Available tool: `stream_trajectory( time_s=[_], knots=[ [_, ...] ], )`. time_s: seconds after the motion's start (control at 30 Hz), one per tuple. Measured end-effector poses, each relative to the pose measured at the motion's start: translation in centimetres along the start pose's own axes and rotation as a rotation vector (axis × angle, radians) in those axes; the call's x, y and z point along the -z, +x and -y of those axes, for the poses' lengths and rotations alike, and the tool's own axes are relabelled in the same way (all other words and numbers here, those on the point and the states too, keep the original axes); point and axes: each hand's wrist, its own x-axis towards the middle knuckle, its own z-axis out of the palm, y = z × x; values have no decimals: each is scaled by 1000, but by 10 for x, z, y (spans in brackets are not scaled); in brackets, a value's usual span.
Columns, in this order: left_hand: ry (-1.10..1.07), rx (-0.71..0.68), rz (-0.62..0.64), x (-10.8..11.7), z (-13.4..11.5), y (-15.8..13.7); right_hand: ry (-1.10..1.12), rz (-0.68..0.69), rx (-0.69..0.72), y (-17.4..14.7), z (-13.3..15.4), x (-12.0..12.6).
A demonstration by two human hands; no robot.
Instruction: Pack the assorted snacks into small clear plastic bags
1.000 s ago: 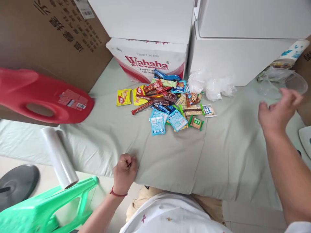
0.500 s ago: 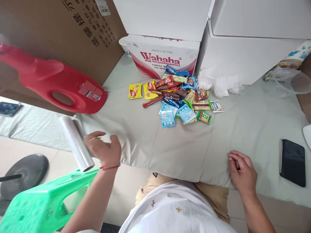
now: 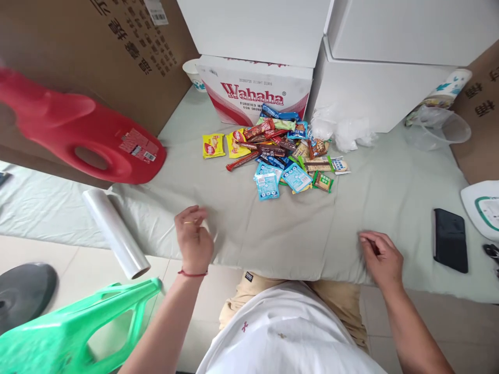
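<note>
My left hand [image 3: 194, 240], a ring on one finger and a red cord at the wrist, is over the front part of the cloth-covered table. Its fingers are loosely bent, apart from the thumb, and nothing is in them. My right hand [image 3: 382, 259] rests at the front edge with its fingers curled in towards the thumb; no object shows in it. Beyond both hands lies a pile of small wrapped snacks [image 3: 273, 150], with a yellow packet [image 3: 213, 146] at its left, light-blue sachets [image 3: 297, 177] in front and a green-edged biscuit packet [image 3: 323, 181] at the right.
Left of my left hand, a roll of clear film [image 3: 116, 234] juts over the table edge above a green plastic stool [image 3: 78, 327]. A red jug [image 3: 128, 156] stands behind. A Wahaha carton [image 3: 253, 85], crumpled clear plastic [image 3: 343, 127] and a black phone [image 3: 450, 240] are also there.
My left hand has moved right, away from the film roll, which stays on the table edge. My right hand keeps nearly the same place and pose. The view has shifted slightly right.
</note>
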Motion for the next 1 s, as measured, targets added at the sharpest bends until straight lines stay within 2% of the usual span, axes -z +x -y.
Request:
stream_trajectory(
  time_s=[0.07,0.13,0.2,0.27,0.33,0.4,0.5,0.6,0.7,0.77,0.87,0.93,1.0],
  knots=[
    [122,-33,-21,-15,-12,-1,43,10,-89,15,-1,3],
    [177,62,-10,-24,-21,-4,46,2,-110,44,2,4],
    [165,143,52,-29,-28,-10,29,-12,-23,85,12,1],
    [146,139,114,-31,-32,-18,13,-21,100,134,31,-9],
    [145,98,136,-30,-34,-28,-31,-12,215,184,57,-24],
    [153,85,130,-27,-34,-37,-104,-29,267,229,84,-43],
    [177,116,115,-18,-31,-47,-173,-55,259,282,116,-70],
    [170,159,145,-9,-24,-50,-140,17,222,313,128,-82],
    [64,178,227,-6,-16,-49,26,-7,163,318,125,-73],
    [-84,212,270,-10,-16,-48,215,-82,109,304,120,-59],
    [-422,307,292,-23,-25,-45,626,-60,-142,255,113,-37],
    [-640,358,318,-35,-36,-43,904,80,-377,208,109,-27],
    [-768,393,339,-48,-48,-43,1072,185,-558,158,105,-24]
  ],
)
